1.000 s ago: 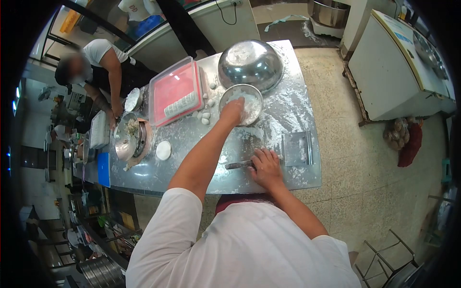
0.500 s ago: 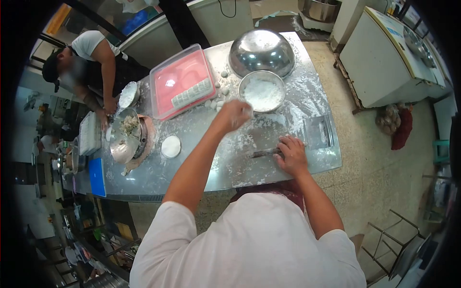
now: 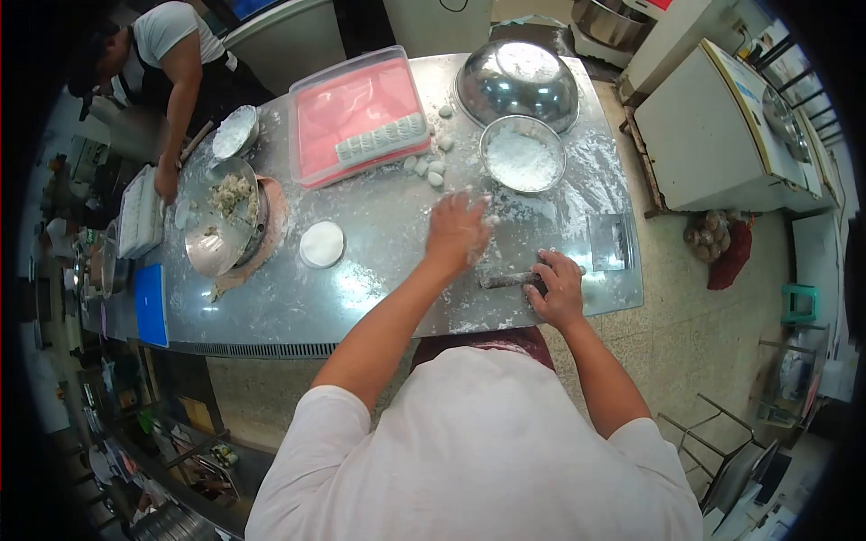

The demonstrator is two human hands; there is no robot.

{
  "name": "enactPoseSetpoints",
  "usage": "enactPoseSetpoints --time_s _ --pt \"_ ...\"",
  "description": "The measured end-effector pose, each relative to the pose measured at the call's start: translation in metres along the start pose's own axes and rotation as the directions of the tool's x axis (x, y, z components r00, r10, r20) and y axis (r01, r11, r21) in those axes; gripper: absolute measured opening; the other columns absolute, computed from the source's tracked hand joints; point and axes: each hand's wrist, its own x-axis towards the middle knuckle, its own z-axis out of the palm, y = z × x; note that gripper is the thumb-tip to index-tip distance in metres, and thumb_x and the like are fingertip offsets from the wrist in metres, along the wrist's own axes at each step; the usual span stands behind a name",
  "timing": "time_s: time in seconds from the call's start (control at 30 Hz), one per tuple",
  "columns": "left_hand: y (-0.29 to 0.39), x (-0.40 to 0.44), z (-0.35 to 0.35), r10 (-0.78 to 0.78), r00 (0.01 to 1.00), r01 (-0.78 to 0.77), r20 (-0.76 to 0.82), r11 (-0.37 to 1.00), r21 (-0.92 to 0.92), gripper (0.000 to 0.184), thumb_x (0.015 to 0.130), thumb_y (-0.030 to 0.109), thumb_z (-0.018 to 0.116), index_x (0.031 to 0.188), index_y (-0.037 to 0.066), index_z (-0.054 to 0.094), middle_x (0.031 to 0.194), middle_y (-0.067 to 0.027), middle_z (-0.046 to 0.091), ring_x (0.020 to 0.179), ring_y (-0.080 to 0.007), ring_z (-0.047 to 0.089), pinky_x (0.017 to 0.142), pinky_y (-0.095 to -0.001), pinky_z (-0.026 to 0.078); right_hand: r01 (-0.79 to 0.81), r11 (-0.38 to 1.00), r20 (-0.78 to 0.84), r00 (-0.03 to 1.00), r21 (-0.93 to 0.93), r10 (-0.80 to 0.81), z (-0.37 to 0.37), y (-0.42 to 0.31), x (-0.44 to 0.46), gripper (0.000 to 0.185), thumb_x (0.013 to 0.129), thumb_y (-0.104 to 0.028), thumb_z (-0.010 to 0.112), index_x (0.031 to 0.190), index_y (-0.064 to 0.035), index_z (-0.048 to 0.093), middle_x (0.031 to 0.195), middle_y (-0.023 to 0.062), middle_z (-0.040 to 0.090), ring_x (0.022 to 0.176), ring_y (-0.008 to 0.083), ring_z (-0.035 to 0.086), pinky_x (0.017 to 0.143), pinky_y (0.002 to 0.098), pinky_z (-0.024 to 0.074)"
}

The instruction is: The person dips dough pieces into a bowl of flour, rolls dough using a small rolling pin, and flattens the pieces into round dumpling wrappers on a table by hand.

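Note:
My left hand (image 3: 458, 231) hovers low over the floured steel table (image 3: 397, 298), fingers spread and slightly blurred, with white flour around the fingertips. Under my right hand (image 3: 557, 288) lies a short dark rolling pin (image 3: 507, 280), its right part gripped by my fingers. Beyond my left hand stands a metal bowl (image 3: 525, 190) of white flour (image 3: 523, 160). Several small dough pieces (image 3: 435, 168) sit between that hand and a clear tray (image 3: 356, 95) with a pink base. A row of white dumplings (image 3: 383, 137) fills the tray's near edge. Left of my hand is a round white dough stack (image 3: 322, 244).
An upturned steel bowl (image 3: 519, 83) stands at the back. A flat metal plate (image 3: 612, 242) lies at the right edge. On the left are a filling bowl (image 3: 209, 251), a flour bowl (image 3: 236, 132), a blue object (image 3: 152, 305), white trays (image 3: 142, 216) and a co-worker (image 3: 176, 63).
My left hand has come away from the flour bowl toward me, and its fingers have spread. My right hand stays on the rolling pin. The camera view has shifted.

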Motion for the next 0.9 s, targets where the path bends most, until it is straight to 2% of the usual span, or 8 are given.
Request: enactPoseSetpoints --time_s 0.07,0.13,0.43,0.53,0.6,0.73,0.8,0.9 --pt "-0.002 0.002 0.023 0.09 0.988 -0.072 -0.125 0.987 0.141 0.058 0.097 0.044 0.06 0.149 0.02 0.051 0.149 -0.0201 0.048 0.141 -0.0444 0.04 0.114 -0.0641 0.032 -0.013 1.0 0.005 1.0 -0.012 0.013 0.0 -0.001 0.001 0.039 0.075 -0.024 0.081 0.11 -0.0118 0.069 0.137 0.0123 0.06 0.135 0.0362 0.05 0.114 0.051 0.0338" --pt "-0.005 0.0 0.039 0.081 0.993 -0.093 0.09 0.987 0.133 0.065 0.1 0.055 0.047 0.156 0.024 0.043 0.166 -0.0155 0.029 0.155 -0.0416 0.021 0.12 -0.0711 0.008 -0.026 1.0 0.021 0.999 -0.004 0.026 -0.002 -0.004 -0.001 0.039 0.075 -0.024 0.08 0.11 -0.0116 0.068 0.137 0.0125 0.06 0.135 0.0362 0.05 0.114 0.0509 0.0338" --pt "-0.016 0.003 0.037 0.224 0.968 -0.241 0.11 0.955 0.171 0.066 0.099 0.055 0.049 0.155 0.021 0.045 0.167 -0.0173 0.027 0.155 -0.043 0.02 0.121 -0.0705 0.005 -0.028 1.0 0.005 1.0 0.002 0.028 -0.005 -0.005 0.002 0.039 0.077 -0.026 0.078 0.11 -0.0091 0.068 0.137 0.0125 0.06 0.133 0.0348 0.052 0.114 0.0504 0.035" --pt "-0.022 0.016 0.035 0.115 0.958 -0.153 0.263 0.98 0.129 0.064 0.1 0.049 0.053 0.157 0.02 0.042 0.163 -0.0187 0.034 0.152 -0.0416 0.026 0.124 -0.0584 0.017 -0.029 0.999 -0.015 0.999 0.013 0.03 -0.004 -0.002 0.003 0.039 0.077 -0.026 0.078 0.11 -0.0093 0.068 0.136 0.012 0.061 0.133 0.0339 0.052 0.114 0.0506 0.035" --pt "-0.035 0.018 0.033 -0.128 0.984 0.18 0.126 0.712 -0.679 0.054 0.099 0.035 0.061 0.148 0.015 0.053 0.151 -0.0196 0.048 0.142 -0.0404 0.042 0.119 -0.045 0.034 -0.035 0.999 -0.012 0.999 0.024 0.035 -0.002 -0.002 0.003 0.039 0.077 -0.026 0.079 0.111 -0.0097 0.068 0.135 0.0115 0.061 0.133 0.0335 0.052 0.114 0.0507 0.0349" --pt "-0.034 -0.006 0.002 -0.018 0.99 0.071 0.137 0.917 -0.393 0.044 0.091 0.018 0.068 0.134 0.01 0.064 0.131 -0.0201 0.059 0.123 -0.0405 0.055 0.106 -0.0416 0.047 -0.029 1.0 -0.02 0.999 0.007 0.029 -0.001 -0.002 0.001 0.04 0.077 -0.026 0.079 0.111 -0.01 0.068 0.135 0.0115 0.061 0.133 0.0336 0.052 0.114 0.0505 0.0348" --pt "-0.033 -0.027 -0.001 0.208 0.951 -0.193 0.23 0.978 -0.085 0.038 0.083 0.011 0.072 0.12 0.005 0.069 0.122 -0.0206 0.06 0.112 -0.0385 0.059 0.102 -0.0449 0.048 -0.032 0.999 -0.018 0.999 0.009 0.032 0.0 -0.002 0.002 0.04 0.077 -0.026 0.079 0.111 -0.01 0.068 0.135 0.0115 0.061 0.134 0.0335 0.052 0.115 0.0505 0.0347" --pt "-0.028 -0.035 -0.008 0.13 0.951 -0.085 0.279 0.982 -0.17 0.036 0.077 0.006 0.073 0.112 0.005 0.07 0.112 -0.0193 0.065 0.102 -0.0386 0.062 0.095 -0.0451 0.051 -0.024 1.0 -0.016 1.0 0.019 0.024 0.0 0.0 0.0 0.04 0.077 -0.027 0.079 0.112 -0.0099 0.068 0.135 0.0113 0.061 0.134 0.0332 0.052 0.115 0.0505 0.0346"
